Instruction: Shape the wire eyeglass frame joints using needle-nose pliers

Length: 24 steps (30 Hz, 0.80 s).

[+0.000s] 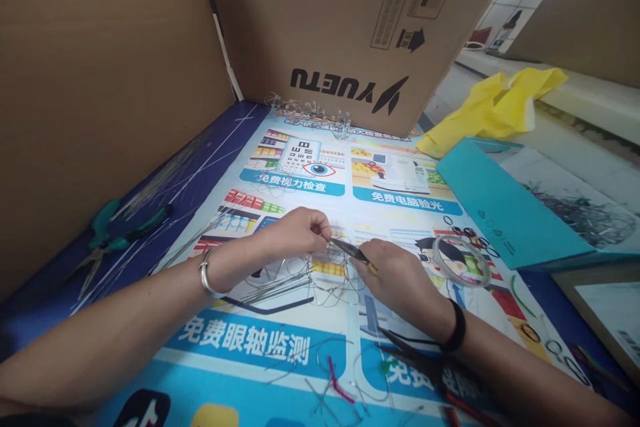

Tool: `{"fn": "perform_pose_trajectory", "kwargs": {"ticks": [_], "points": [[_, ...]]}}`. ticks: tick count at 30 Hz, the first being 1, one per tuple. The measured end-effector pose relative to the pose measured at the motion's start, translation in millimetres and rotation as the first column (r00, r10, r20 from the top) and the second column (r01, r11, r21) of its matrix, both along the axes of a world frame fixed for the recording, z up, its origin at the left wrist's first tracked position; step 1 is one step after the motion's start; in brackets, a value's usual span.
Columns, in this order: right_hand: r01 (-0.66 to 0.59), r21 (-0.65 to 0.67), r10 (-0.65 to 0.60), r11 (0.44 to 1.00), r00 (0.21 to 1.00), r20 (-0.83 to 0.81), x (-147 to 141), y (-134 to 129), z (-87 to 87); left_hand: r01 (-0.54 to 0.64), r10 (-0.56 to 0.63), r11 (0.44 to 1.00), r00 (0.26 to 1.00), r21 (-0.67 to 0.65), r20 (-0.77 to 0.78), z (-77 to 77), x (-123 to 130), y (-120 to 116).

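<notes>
Left hand (304,228): my fingers pinched, centre; what's between, too small to tell
Right hand (397,275): I'm gripping pliers (351,249), handles mostly hidden
Wires (280,286): centre, partly blurred

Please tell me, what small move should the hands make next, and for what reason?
Perhaps turn the pliers slightly with the right hand, with the left hand held steady: the pliers' tips are right at the left hand's pinch, which seems to hold a fine piece too small to identify.
</notes>
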State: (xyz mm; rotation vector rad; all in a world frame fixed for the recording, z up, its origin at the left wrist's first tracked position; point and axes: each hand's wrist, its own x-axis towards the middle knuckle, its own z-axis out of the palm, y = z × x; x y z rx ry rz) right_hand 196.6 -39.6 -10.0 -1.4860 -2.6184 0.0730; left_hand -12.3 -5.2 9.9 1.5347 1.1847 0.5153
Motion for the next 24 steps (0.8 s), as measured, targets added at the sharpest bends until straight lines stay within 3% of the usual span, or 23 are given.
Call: {"fn": "perform_pose_trajectory", "kwargs": {"ticks": [4, 8, 10, 13, 17, 24], "points": [[-0.029, -0.050, 0.028, 0.998, 0.999, -0.028, -0.1, -0.2, 2.5, 0.000, 0.000, 1.000, 1.000, 0.006, 0.002, -0.5, 0.1, 0.3], [-0.075, 0.232, 0.060, 0.970, 0.996, 0.073, 1.4, -3.1, 6.4, 0.004, -0.003, 1.000, 1.000, 0.029, -0.008, -2.4, -0.2, 0.6], [-0.132, 0.386, 0.077, 0.913, 0.985, 0.154, 4.1, -3.2, 10.4, 0.006, -0.006, 0.999, 1.000, 0.033, -0.011, -3.0, -0.7, 0.8], [-0.237, 0.502, 0.110, 0.832, 0.957, 0.269, 9.2, -0.5, 16.7, 0.012, -0.011, 0.999, 1.000, 0.038, -0.021, -2.5, -1.6, 1.2], [-0.336, 0.550, 0.155, 0.765, 0.924, 0.349, 12.4, 5.2, 19.6, 0.032, -0.031, 0.999, 0.999, 0.018, -0.028, -0.3, -2.1, 1.3], [-0.391, 0.569, 0.202, 0.723, 0.908, 0.367, 11.2, 9.8, 17.5, 0.058, -0.058, 0.998, 0.998, 0.030, -0.004, 0.9, -0.6, -2.8]]}}
